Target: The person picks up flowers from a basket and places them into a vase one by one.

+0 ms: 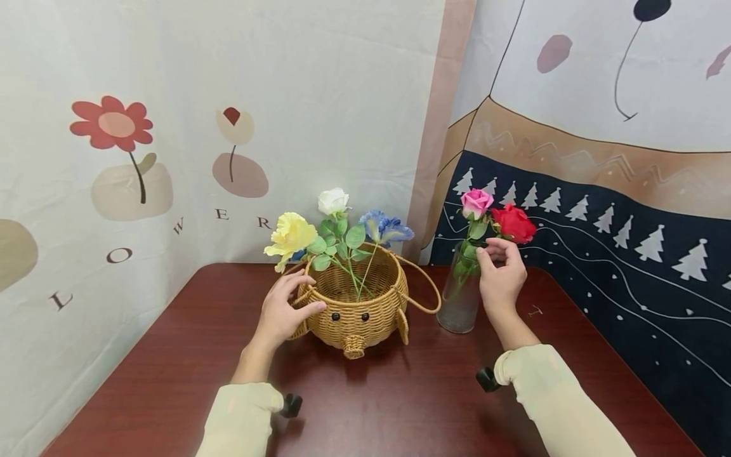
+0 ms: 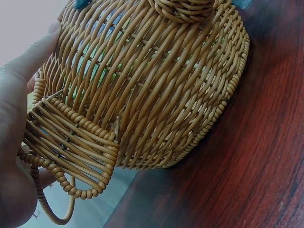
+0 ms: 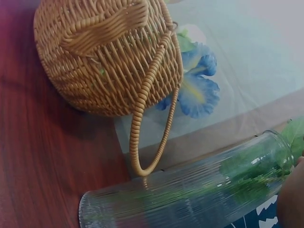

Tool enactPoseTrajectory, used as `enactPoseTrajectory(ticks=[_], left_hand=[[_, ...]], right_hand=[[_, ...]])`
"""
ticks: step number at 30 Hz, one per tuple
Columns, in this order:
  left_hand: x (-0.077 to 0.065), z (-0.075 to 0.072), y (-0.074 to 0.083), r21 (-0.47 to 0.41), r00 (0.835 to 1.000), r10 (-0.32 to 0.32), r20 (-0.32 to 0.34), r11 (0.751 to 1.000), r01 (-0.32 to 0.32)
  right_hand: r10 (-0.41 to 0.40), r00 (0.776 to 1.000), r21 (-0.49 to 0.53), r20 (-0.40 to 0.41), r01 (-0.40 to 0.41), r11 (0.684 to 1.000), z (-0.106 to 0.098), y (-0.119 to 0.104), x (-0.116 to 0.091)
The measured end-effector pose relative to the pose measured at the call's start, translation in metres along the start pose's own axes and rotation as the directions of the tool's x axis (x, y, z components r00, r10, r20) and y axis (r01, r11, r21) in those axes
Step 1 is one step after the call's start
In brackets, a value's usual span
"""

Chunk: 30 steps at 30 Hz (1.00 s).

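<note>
Both arms (image 1: 237, 422) forward — left hand (image 1: 280, 314) holds basket (image 1: 379, 327), right hand (image 1: 505, 276) by vase (image 1: 459, 311)

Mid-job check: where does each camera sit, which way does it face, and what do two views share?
Head: on the head, facing forward and down at the basket and vase; the left hand, right hand and both sleeves show.
Left wrist: on that wrist, facing the basket's woven side close up; part of the left hand shows at the left edge.
Right wrist: on that wrist, facing the vase and basket; a little of the right hand shows at the right edge.
Shared: head and right wrist both show the vase and blue flower.
</note>
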<state>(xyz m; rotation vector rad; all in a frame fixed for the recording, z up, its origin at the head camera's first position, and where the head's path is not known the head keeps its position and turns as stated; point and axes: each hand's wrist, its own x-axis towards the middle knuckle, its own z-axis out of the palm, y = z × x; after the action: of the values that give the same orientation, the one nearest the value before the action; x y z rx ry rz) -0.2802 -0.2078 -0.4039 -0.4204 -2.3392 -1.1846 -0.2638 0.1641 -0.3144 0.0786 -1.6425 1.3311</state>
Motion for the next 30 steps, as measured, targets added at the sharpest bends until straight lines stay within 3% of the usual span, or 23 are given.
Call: enactPoseTrajectory(ticks=[14, 30], left_hand=[[-0.001, 0.001, 0.0, 0.0, 1.0, -0.011, 0.0, 1.0, 0.011], [0.0, 0.0, -0.001, 0.02, 1.0, -0.007, -0.004, 1.0, 0.007]], right_hand=[[0.04, 0.991, 0.077, 0.127, -0.05, 0.996, 0.006, -0.006, -0.025], [0.11, 0.946, 0.186, 0.306, -0.173, 0.967, 0.036, -0.017, -0.049]])
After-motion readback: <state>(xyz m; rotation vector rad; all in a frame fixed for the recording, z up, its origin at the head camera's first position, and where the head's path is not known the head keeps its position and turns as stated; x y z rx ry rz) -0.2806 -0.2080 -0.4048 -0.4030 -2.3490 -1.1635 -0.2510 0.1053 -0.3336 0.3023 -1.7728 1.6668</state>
